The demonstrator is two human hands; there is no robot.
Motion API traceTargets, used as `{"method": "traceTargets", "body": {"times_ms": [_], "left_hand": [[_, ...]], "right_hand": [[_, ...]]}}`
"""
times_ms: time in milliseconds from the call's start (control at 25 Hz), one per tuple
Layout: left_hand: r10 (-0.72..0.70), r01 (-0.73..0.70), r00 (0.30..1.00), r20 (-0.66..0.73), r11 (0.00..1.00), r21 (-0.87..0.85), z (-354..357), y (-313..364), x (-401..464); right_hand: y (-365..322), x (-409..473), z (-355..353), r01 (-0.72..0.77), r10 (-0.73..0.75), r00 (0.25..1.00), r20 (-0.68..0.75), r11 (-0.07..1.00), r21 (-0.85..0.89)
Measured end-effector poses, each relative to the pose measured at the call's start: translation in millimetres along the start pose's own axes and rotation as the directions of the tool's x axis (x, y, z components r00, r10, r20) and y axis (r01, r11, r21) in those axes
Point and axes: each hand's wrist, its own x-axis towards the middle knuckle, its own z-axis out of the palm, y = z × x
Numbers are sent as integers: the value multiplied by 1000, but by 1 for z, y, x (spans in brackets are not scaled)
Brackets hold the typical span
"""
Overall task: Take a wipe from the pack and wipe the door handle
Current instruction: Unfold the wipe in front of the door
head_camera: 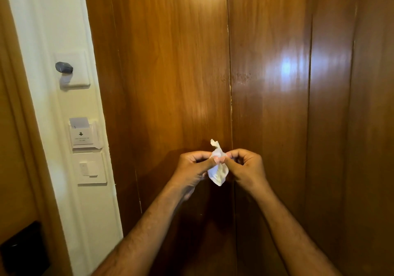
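Two bare hands meet in front of glossy brown wooden panels (170, 83), pinching a crumpled white wipe (218, 169) between them. The left hand (191, 170) grips the wipe from the left, its thumb laid across the top and pressed against the fabric, the other fingers curled in behind it. The right hand (247, 168) closes on the same wipe from the right, thumb tip almost touching the left thumb, its fingers bent into a loose fist. A twisted corner of the wipe stands up above the thumbs, while the bunched lower part hangs just below them. Both forearms reach up from the bottom of the frame and converge at the wipe, which sits in the lower middle of the view, directly before the vertical seam (230, 83) where two panels join.

To the left, a cream wall strip (42, 19) carries a white plate with a dark grey knob (64, 67), a white key-card holder with a pale card slotted in it (82, 134), and beneath that a white rocker light switch (89, 168). A bright patch of reflected light (287, 66) glows on the right-hand panel. No door handle or wipe pack can be made out in this view.
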Motion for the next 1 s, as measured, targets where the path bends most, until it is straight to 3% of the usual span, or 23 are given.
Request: {"method": "traceTargets", "body": {"times_ms": [80,160,360,480,560,640,760,840,1000], "left_hand": [[-34,35,996,-83,999,18,-10,2,0],[-83,73,984,-156,995,-67,-25,4,1],[-114,74,970,-214,979,-188,-27,1,3],[-72,130,949,-307,977,171,-17,-8,4],[176,7,917,-359,891,454,-13,-11,1],[321,-192,927,-194,849,492,-9,-7,-3],[129,-195,977,172,872,450,0,-2,-7],[47,-176,962,270,861,477,-3,-11,-7],[68,-183,948,311,916,357,-16,-34,-12]], "right_hand": [[-7,1,-9,-174,184,982,-41,969,176],[-12,5,-26,-291,331,940,-83,903,315],[-25,3,-33,-362,433,901,-27,784,504],[-30,0,-25,-375,432,902,-14,797,473],[-27,-1,-21,-330,361,932,-47,893,306],[-24,-2,-15,-322,340,939,-60,925,203],[-26,-1,-9,-375,388,921,-38,908,188],[-28,0,-9,-368,383,923,-45,910,193],[-25,3,-11,-393,429,898,-98,882,261]]}}
